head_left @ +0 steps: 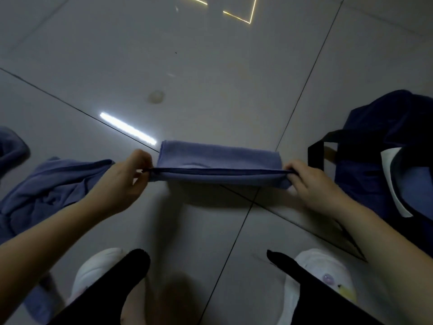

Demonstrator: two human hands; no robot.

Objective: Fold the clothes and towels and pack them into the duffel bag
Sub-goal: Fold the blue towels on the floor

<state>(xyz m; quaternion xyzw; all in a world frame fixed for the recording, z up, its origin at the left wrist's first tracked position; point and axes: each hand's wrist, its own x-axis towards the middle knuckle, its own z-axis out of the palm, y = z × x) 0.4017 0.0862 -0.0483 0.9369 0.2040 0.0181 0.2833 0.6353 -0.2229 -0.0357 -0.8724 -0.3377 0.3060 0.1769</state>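
Grey tiled floor [210, 66], left hand [121, 181] and right hand [311, 184] pinching folded blue towel [218, 158] ends, duffel bag [386, 160] right.

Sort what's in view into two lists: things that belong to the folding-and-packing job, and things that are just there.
Part of the job:
- folded blue towel, pinched at its ends by the left hand and right hand
- crumpled blue garment on the floor to the left
- navy duffel bag to the right

Just there:
- white shoes
- tiled floor
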